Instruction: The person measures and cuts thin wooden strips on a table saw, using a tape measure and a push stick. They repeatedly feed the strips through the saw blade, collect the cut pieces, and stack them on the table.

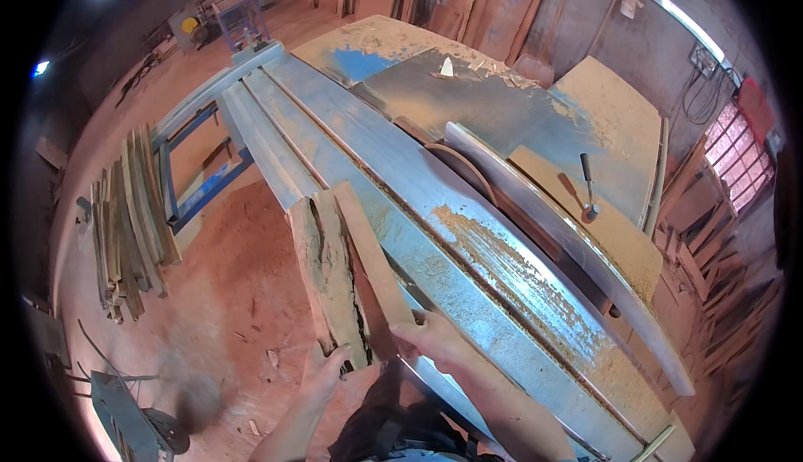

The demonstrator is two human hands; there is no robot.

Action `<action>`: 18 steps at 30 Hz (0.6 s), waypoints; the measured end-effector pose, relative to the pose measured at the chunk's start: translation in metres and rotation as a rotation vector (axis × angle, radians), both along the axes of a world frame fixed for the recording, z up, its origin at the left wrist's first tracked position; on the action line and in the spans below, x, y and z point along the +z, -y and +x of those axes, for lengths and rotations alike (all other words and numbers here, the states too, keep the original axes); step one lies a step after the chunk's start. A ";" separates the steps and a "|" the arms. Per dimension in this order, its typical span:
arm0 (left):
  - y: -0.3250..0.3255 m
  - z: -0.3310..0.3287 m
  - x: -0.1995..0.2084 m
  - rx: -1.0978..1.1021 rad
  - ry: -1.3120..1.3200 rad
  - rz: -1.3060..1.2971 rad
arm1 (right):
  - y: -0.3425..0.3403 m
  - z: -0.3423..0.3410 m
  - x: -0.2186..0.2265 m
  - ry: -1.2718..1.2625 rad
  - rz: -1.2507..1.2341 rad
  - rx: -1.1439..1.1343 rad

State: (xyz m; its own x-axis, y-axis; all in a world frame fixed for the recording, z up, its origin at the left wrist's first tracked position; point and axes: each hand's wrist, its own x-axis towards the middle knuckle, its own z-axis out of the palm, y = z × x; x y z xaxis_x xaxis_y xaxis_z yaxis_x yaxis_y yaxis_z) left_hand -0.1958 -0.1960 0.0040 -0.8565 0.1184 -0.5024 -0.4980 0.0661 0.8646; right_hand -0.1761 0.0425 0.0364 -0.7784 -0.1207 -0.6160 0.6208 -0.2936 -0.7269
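Though rough, wood [333, 274] in both hands [324, 365] [421, 335].

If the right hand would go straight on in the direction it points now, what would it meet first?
Most likely the wooden board: the right hand touches it at its near end. Exact depth is hard to judge.

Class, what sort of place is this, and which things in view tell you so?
Probably a woodworking shop: a long, grooved metal machine table scattered with sawdust, a pile of wooden strips at left, and rough-edged wood in the foreground.
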 end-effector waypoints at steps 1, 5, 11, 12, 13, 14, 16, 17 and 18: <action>0.000 0.001 -0.002 0.012 0.053 0.018 | -0.006 0.000 0.000 -0.021 -0.055 0.007; 0.012 0.005 -0.034 0.153 0.177 0.283 | -0.029 0.025 0.004 -0.056 -0.289 -0.100; 0.027 0.006 -0.043 0.085 0.155 0.330 | -0.055 0.086 -0.027 0.033 -0.583 -0.231; 0.032 0.005 -0.044 0.075 0.137 0.371 | -0.054 0.094 -0.031 0.044 -0.594 -0.247; 0.036 0.005 -0.044 0.065 0.119 0.412 | -0.053 0.101 -0.034 0.054 -0.605 -0.263; 0.038 0.003 -0.043 0.049 0.096 0.453 | -0.051 0.107 -0.042 0.020 -0.634 -0.262; 0.038 0.001 -0.036 0.013 0.097 0.476 | -0.049 0.119 -0.067 0.002 -0.741 -0.259; 0.035 0.002 -0.038 0.040 0.123 0.485 | -0.050 0.121 -0.070 0.015 -0.816 -0.260; 0.034 0.003 -0.038 0.067 0.149 0.493 | -0.050 0.123 -0.071 0.022 -0.828 -0.280</action>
State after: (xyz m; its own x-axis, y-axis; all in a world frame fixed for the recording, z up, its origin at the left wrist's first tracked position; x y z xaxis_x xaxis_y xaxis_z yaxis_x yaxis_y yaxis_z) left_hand -0.1929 -0.2296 -0.0343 -0.7934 0.3197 -0.5180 -0.6077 -0.3674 0.7040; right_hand -0.0529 0.0920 -0.0344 -0.8354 -0.3419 -0.4304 0.4580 -0.8660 -0.2009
